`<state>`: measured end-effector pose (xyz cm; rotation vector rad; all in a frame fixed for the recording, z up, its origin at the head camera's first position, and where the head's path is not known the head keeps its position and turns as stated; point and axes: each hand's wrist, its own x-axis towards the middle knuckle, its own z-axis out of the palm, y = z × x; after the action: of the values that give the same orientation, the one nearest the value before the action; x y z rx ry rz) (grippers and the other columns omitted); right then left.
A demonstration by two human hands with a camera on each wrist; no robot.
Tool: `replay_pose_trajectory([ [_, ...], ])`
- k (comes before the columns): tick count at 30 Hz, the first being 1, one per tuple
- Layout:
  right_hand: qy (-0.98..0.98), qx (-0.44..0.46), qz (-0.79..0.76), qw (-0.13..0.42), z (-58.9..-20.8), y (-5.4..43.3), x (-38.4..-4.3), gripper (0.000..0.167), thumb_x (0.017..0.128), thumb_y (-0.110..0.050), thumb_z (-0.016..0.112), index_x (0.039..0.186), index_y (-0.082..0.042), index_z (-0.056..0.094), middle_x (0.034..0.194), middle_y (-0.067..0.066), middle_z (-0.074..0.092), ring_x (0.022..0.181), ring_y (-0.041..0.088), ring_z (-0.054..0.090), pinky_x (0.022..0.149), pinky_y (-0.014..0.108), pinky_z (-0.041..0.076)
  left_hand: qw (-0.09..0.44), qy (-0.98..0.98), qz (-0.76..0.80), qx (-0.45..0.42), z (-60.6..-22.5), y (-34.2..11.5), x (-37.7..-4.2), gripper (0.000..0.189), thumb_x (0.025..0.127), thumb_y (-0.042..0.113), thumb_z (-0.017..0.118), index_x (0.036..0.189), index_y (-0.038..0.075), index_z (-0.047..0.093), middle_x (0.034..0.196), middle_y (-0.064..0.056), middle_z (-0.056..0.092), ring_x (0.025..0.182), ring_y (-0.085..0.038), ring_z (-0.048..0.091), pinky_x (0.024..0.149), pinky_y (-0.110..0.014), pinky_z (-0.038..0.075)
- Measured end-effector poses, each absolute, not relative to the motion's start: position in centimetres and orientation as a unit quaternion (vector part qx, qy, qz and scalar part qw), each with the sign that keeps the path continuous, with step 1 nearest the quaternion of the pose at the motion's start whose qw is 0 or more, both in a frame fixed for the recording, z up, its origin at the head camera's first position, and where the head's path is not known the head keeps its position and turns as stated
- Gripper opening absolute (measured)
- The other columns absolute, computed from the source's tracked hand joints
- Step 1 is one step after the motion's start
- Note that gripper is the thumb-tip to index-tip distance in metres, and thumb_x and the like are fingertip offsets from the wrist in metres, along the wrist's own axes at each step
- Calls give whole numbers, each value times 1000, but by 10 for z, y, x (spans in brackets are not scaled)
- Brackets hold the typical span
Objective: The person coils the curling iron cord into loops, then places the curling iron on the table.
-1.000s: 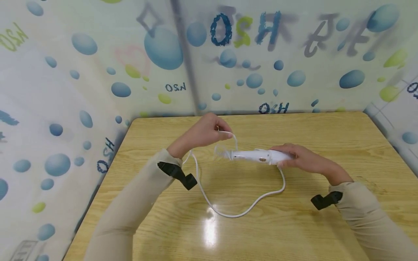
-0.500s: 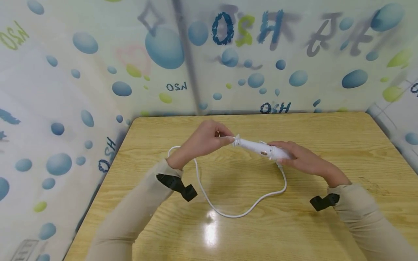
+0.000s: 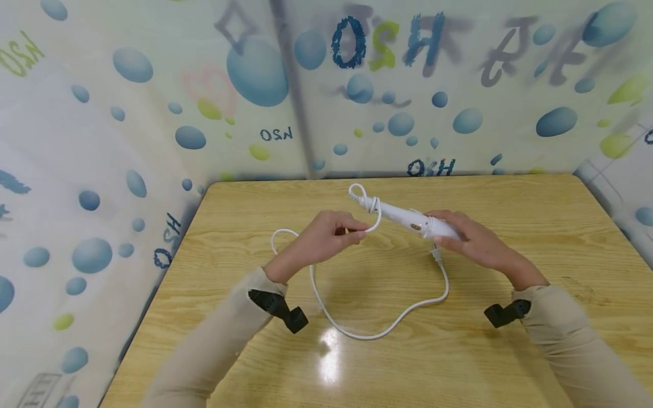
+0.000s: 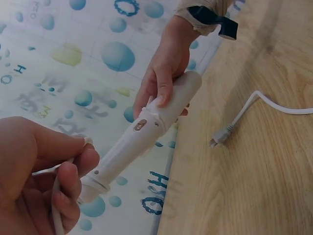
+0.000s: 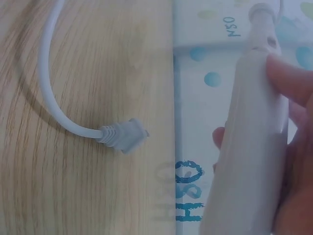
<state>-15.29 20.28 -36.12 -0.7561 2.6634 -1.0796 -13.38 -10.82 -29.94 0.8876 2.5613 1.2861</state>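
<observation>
My right hand [image 3: 474,243] grips the thick end of a white curling iron [image 3: 400,215], its thumb on the near side. The handle points to the upper left, with a small brown-gold button [image 4: 140,125] on it. Between thumb and fingertips, my left hand [image 3: 331,235] pinches the white cord [image 3: 379,218] just left of the handle. From the handle's tip the cord bends back in a small loop and passes round the handle end. In the right wrist view the thick barrel [image 5: 249,132] lies in the right hand, and the plug [image 5: 126,135] shows to its left.
A long curve of cord [image 3: 357,338] lies on the wooden table [image 3: 459,362] in front of the hands, running to the plug below the right hand. Behind the table stands a wall [image 3: 326,85] with bubble prints. Each sleeve carries a black wrist camera.
My left hand has carried the cord round the handle end and come nearer, to this side of the handle. The handle's cord end has swung up and away. The right hand keeps its grip.
</observation>
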Motion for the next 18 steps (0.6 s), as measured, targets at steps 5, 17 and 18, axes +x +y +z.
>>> replay_pose_trajectory([
  [5, 893, -256, -364, 70, -362, 202, -154, 48, 95, -25, 53, 139, -14, 38, 122, 18, 44, 91, 29, 45, 67, 40, 39, 77, 851, 428, 294, -310, -108, -131, 20, 89, 10, 61, 107, 3, 69, 68, -6, 57, 50, -11, 37, 48, -22, 32],
  [17, 882, -250, -398, 30, -358, 200, -153, 46, 93, -20, 56, 136, -13, 43, 125, 17, 47, 89, 26, 48, 66, 39, 40, 111, 847, 474, 215, -328, -109, -142, 20, 88, 10, 62, 107, 5, 69, 75, -6, 62, 50, -19, 49, 46, -25, 37],
  [18, 879, -251, -405, 30, -358, 199, -153, 45, 93, -19, 56, 136, -13, 44, 125, 16, 48, 88, 26, 49, 66, 39, 40, 110, 845, 478, 213, -329, -109, -144, 20, 88, 10, 62, 107, 5, 69, 75, -5, 62, 51, -22, 50, 46, -25, 37],
])
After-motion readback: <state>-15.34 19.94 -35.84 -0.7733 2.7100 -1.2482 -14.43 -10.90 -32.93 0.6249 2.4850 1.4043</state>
